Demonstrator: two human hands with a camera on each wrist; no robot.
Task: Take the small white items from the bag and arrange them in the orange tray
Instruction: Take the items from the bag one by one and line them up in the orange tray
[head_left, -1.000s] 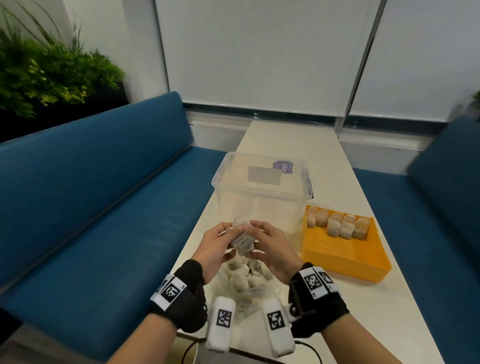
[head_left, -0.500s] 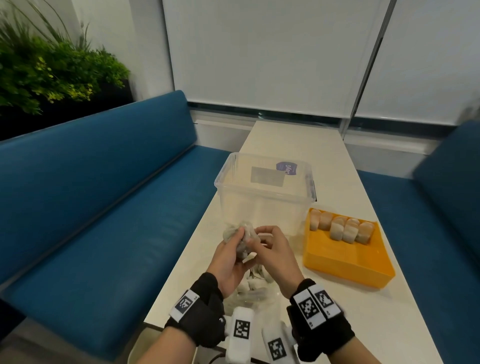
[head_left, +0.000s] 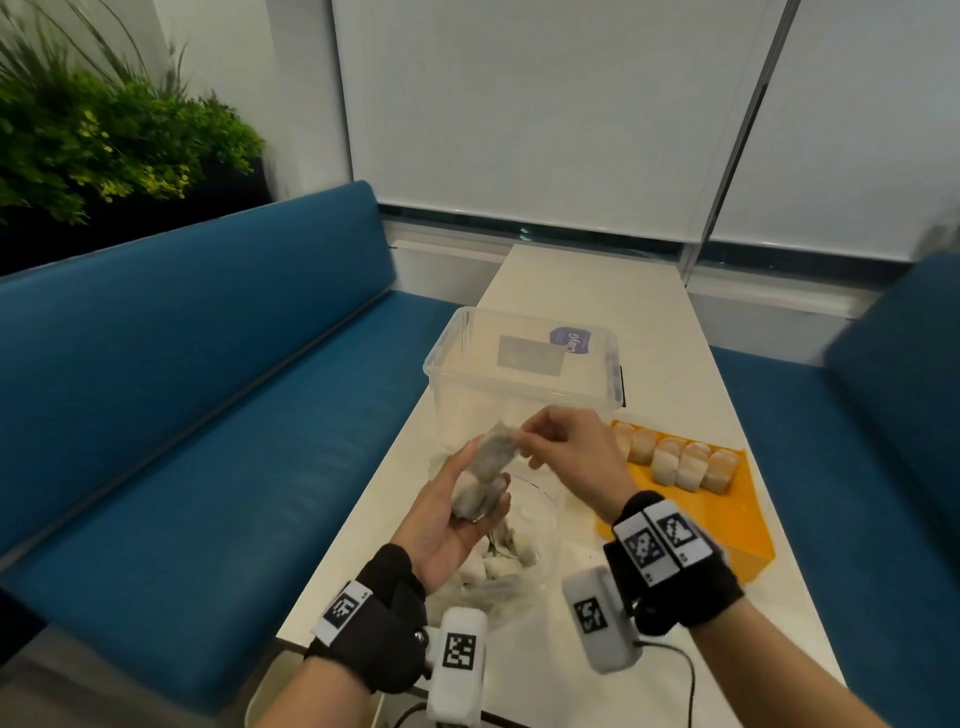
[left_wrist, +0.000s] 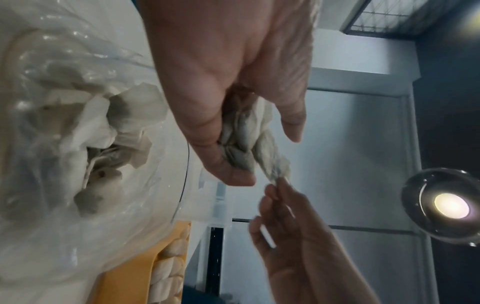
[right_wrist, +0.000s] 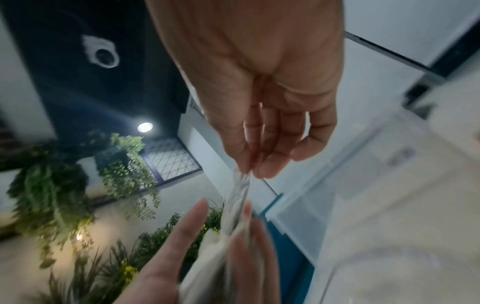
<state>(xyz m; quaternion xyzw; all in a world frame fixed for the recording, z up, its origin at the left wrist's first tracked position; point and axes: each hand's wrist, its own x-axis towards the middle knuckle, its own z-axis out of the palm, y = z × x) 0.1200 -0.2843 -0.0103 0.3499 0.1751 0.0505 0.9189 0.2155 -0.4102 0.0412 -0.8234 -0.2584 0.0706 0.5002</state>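
Note:
My left hand (head_left: 457, 512) lies palm up above the clear plastic bag (head_left: 524, 566), its fingers curled round a small bunch of white items (head_left: 483, 475). My right hand (head_left: 522, 440) pinches the upper tip of the topmost item between thumb and fingertips. The left wrist view shows the bunch (left_wrist: 249, 148) in my left hand (left_wrist: 228, 115) and the right hand's fingertips (left_wrist: 275, 189) on its end. More white items (left_wrist: 103, 127) stay in the bag. The orange tray (head_left: 727, 525) lies to the right with a row of several white items (head_left: 675, 462) along its far edge.
An open clear plastic box (head_left: 519, 374) stands on the white table (head_left: 587, 280) just behind the hands and left of the tray. Blue benches (head_left: 208, 389) run along both sides of the table. Plants (head_left: 104, 140) fill the back left corner.
Both hands have risen from the bag's mouth. The left hand turned palm up with the bunch, and the right hand drew off to the right, pinching one item's tip.

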